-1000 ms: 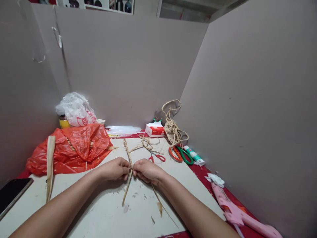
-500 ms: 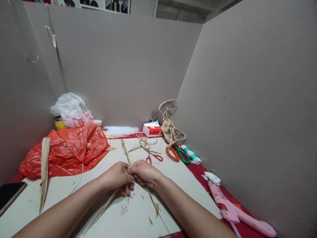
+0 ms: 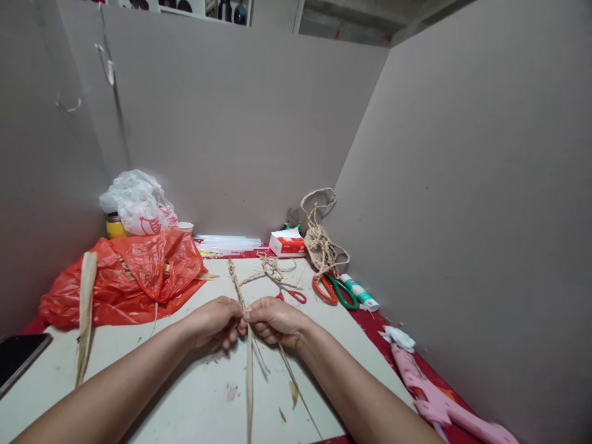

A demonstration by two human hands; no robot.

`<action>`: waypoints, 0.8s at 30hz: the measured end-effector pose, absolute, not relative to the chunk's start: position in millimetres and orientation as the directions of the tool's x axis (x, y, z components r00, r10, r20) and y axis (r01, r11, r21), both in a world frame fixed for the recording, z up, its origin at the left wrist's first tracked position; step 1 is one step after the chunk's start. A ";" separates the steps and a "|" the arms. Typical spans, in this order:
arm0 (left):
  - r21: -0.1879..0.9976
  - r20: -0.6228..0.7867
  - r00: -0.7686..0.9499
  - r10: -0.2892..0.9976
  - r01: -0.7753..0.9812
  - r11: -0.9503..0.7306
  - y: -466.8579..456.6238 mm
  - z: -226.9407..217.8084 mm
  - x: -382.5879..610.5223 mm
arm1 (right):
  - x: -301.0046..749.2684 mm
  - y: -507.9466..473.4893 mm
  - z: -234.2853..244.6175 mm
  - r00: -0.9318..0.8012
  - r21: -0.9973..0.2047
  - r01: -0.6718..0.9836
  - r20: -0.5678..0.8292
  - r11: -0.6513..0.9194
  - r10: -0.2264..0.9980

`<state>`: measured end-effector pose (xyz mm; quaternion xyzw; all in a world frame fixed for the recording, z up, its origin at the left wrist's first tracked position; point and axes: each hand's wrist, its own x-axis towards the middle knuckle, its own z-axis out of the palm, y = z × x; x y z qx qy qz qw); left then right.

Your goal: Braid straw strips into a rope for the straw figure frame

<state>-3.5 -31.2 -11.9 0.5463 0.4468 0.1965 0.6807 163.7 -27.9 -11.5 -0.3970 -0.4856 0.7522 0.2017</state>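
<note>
A braided cord of dry straw-like strands (image 3: 237, 285) runs away from me across the white board (image 3: 194, 382). Both hands meet at its near end. My right hand (image 3: 272, 319) pinches the braid there between thumb and fingers. Right beside it, my left hand (image 3: 222, 320) is closed with its thumb and forefinger at the same spot; other fingers curl below. A flat pale strand (image 3: 250, 382) hangs straight toward me from between the hands. Thinner strands (image 3: 296, 382) trail out beneath my right hand. Exactly which strand each finger grips is hidden.
Beyond the hands lie small red scissors (image 3: 296, 295), larger scissors with orange and green handles (image 3: 348, 295), and a coiled braided rope (image 3: 320, 246). At left are a red plastic bag (image 3: 134, 277), a dry leaf strip (image 3: 87, 308) and a phone (image 3: 21, 357). A pink glue gun (image 3: 430, 394) lies right.
The flat strand that slanted to the lower left under my left hand now hangs straight down between the hands. My left hand has shifted slightly. The view has turned a little left.
</note>
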 end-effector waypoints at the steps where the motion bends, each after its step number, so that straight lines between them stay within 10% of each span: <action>1: 0.913 -0.407 0.512 0.756 0.249 0.323 -33.1 -8.5 -3.0 | 164.3 -27.5 -11.2 -0.606 -0.894 0.088 -0.399 -0.440 0.688; 10: 0.883 -0.363 0.408 0.838 0.439 0.168 -26.1 -14.3 -4.8 | 162.3 -30.5 -4.6 -0.489 -0.904 0.403 -0.346 -0.145 0.801; 24: 0.893 -0.390 0.408 0.826 0.387 0.230 -30.9 -19.2 -1.3 | 160.4 -36.8 -1.6 -0.413 -0.501 0.800 -0.061 0.330 0.909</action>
